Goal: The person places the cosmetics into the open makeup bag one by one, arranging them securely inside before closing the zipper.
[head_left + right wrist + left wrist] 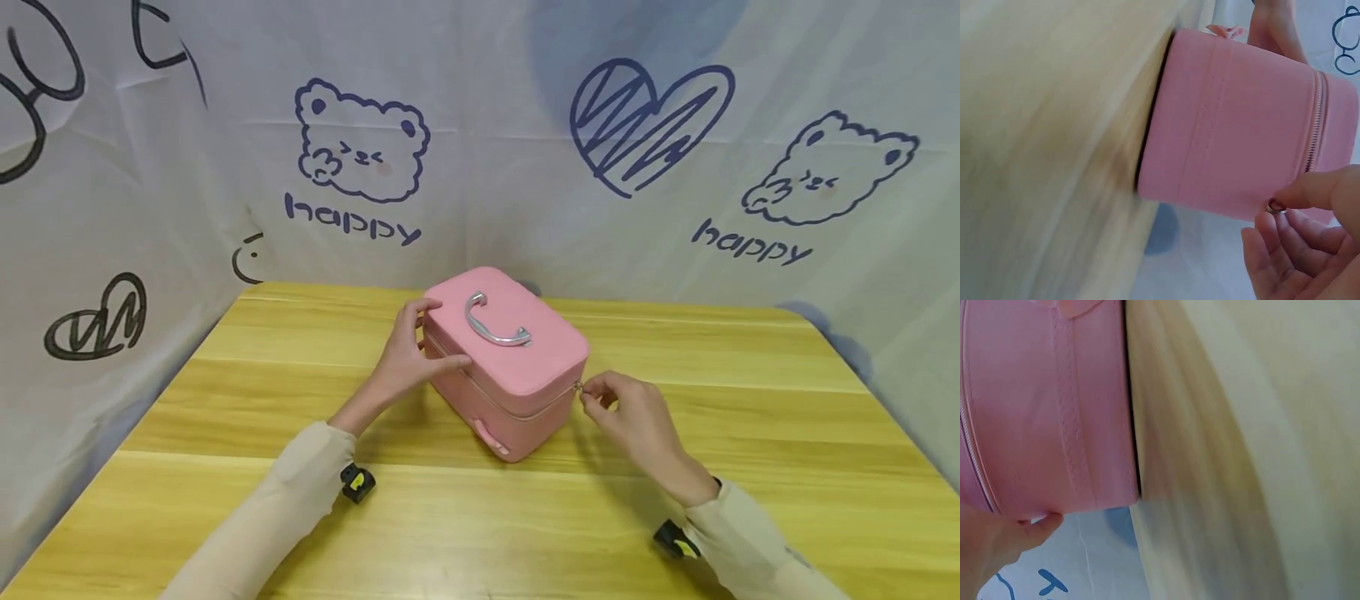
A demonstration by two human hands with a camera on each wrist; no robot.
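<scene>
A pink cosmetic case (517, 342) with a curved silver handle (491, 329) on its lid stands upright on the wooden table. My left hand (408, 354) holds the case at its left end, thumb over the lid's front edge and fingers around the corner. At the case's right end, my right hand (633, 417) pinches a small metal zipper pull (1275, 205) between thumb and fingers. The zipper (1316, 128) runs round the case just under the lid, and its teeth look closed on the stretch in front of the right hand.
The light wooden table (450, 525) reaches back to a white cloth (495, 192) printed with bears, a heart and lettering. A pink bow-like tab (489, 437) sits low on the case's front. Dark wrist devices hang below both sleeves.
</scene>
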